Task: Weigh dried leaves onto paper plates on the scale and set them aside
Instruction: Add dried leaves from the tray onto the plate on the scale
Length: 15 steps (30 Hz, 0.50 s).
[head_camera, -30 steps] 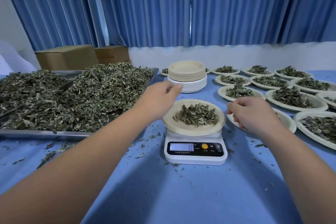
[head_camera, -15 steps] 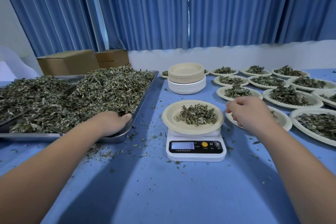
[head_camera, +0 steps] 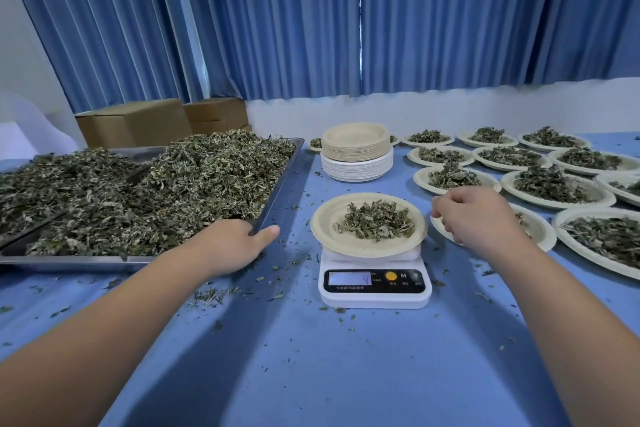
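Note:
A white digital scale (head_camera: 375, 291) stands mid-table with a tan paper plate (head_camera: 322, 229) on it. A small heap of dried leaves (head_camera: 375, 220) lies in that plate. My left hand (head_camera: 235, 243) rests at the near right corner of a metal tray (head_camera: 281, 180) piled with loose dried leaves (head_camera: 156, 191). Its thumb lies outside the rim and its fingers are hidden over the edge. My right hand (head_camera: 478, 218) hovers just right of the scale plate, fingers curled down, nothing visible in them.
A stack of unused paper plates (head_camera: 356, 156) sits behind the scale. Several filled plates (head_camera: 550, 184) cover the table's right side, one (head_camera: 540, 229) partly under my right hand. Cardboard boxes (head_camera: 135, 121) stand behind the tray. Leaf crumbs (head_camera: 211, 296) litter the blue tablecloth.
My left hand moved from above the scale plate's left rim back to the tray's near right corner. My right hand has barely moved.

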Each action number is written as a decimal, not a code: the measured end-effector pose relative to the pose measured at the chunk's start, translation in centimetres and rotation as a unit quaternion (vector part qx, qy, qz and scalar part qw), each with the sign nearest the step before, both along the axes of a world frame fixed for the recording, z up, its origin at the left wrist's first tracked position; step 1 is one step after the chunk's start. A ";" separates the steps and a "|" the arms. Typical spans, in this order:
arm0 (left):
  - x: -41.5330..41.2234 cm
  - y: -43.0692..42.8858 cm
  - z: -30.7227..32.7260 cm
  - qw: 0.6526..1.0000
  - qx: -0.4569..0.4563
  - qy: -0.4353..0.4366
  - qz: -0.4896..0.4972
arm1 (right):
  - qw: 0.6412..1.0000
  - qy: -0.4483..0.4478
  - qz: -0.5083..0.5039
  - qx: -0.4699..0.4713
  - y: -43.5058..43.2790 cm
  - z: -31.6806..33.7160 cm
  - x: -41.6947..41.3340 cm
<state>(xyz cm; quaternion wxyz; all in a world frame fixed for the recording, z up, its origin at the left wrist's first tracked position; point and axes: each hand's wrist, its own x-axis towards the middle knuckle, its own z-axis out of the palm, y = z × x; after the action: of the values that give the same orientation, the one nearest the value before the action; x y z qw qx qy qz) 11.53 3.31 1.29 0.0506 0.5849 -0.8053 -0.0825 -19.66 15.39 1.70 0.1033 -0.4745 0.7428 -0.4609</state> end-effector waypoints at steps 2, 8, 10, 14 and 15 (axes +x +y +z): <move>0.1 0.3 -0.4 1.000 -0.024 0.014 0.005 | 1.000 -0.002 -0.001 -0.002 0.0 0.0 0.1; 0.7 0.6 -0.9 0.995 -0.089 0.032 0.010 | 1.000 0.011 -0.010 0.000 0.1 0.1 0.1; 0.9 0.6 -0.7 0.995 -0.094 0.039 0.013 | 1.000 0.015 -0.010 0.003 0.1 0.1 0.1; 1.4 0.1 0.0 0.991 -0.093 0.093 0.017 | 1.000 0.014 -0.010 0.001 0.0 0.1 0.2; 1.5 0.0 0.2 0.989 -0.091 0.113 0.022 | 1.000 0.014 -0.012 0.000 0.0 0.0 0.1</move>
<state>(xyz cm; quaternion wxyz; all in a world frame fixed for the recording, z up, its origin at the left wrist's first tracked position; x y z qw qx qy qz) 13.08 3.30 1.47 0.1957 0.5823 -0.7857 -0.0732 -19.53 15.44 1.74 0.0874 -0.4716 0.7500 -0.4554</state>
